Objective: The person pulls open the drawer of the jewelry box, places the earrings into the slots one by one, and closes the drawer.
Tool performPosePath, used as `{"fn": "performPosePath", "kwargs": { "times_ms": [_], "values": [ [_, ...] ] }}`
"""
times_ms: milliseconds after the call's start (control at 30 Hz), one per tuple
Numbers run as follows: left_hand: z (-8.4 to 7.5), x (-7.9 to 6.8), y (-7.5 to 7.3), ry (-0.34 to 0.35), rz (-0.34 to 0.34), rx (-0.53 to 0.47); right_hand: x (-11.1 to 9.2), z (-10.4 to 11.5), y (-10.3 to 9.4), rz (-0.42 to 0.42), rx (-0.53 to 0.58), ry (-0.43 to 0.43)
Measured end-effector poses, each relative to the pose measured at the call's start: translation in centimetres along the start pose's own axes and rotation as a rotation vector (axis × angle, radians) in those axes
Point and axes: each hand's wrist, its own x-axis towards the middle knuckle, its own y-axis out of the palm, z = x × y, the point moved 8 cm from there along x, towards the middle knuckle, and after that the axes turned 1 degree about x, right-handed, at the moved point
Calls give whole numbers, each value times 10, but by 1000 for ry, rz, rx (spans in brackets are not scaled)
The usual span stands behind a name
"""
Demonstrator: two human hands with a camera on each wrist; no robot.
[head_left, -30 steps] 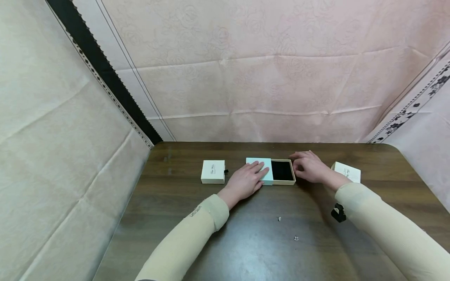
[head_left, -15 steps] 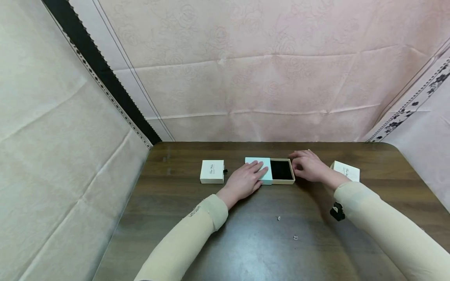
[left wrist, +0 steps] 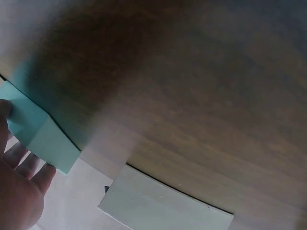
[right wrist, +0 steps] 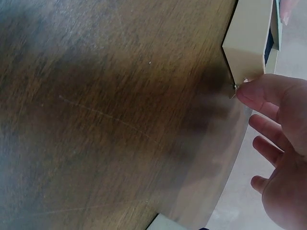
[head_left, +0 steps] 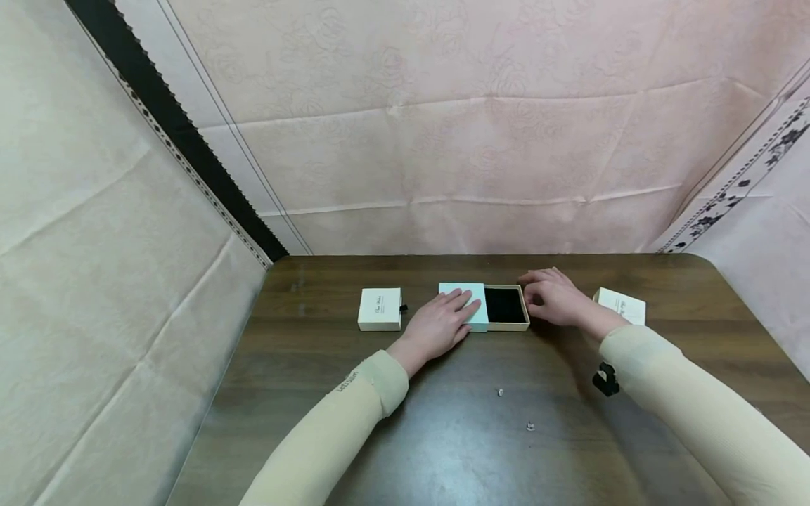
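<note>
A teal box sleeve [head_left: 451, 287] lies at the table's far middle, and a cream drawer [head_left: 508, 327] lined in black sticks out of its right side. My left hand [head_left: 436, 325] rests on the sleeve with fingers extended over its top; in the left wrist view the thumb touches its side. At the drawer's right end is my right hand [head_left: 552, 299], fingers bent. In the right wrist view its thumb and forefinger pinch a small shiny piece [right wrist: 234, 89] beside the drawer's corner; its exact kind is too small to tell.
A white box [head_left: 380, 309] with a black tab stands on the left. Another white box [head_left: 621, 306] lies beyond the right forearm. Two tiny shiny pieces, one [head_left: 500, 392] farther off and one [head_left: 530, 426] nearer, lie on the brown table [head_left: 443, 436]. Cloth [head_left: 474, 161] hangs behind.
The view has shifted slightly. Both hands, the teal sleeve and its drawer keep their places relative to one another.
</note>
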Motion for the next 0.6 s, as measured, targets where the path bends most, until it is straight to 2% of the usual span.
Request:
{"fn": "performPosePath", "kwargs": {
  "times_ms": [600],
  "values": [
    [2,-1,0,-6,16,-9,4,2,2,-8,14,-7]
  ]
}}
